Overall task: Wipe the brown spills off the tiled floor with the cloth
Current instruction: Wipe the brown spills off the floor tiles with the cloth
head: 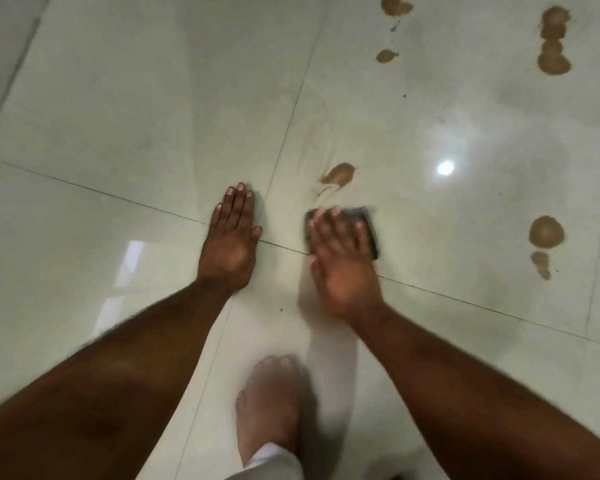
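On the tiled floor (118,98) we are pressing our flat, open right hand (340,258) onto the dark cloth (368,223) just below a brown spill (340,174), our open left hand (231,244) bracing flat beside it.

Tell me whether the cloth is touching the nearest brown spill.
Apart. The head view shows bare tile between the dark cloth under the right hand and the spill just ahead of it.

Floor (118,116) left of the left hand (231,240) lies bare and open. Between the hands, a narrow clear strip of tile. The right hand (343,258) presses flat on the cloth (369,226). Nearest spill (338,174) lies just beyond the cloth. A bare foot (269,403) blocks the near side.
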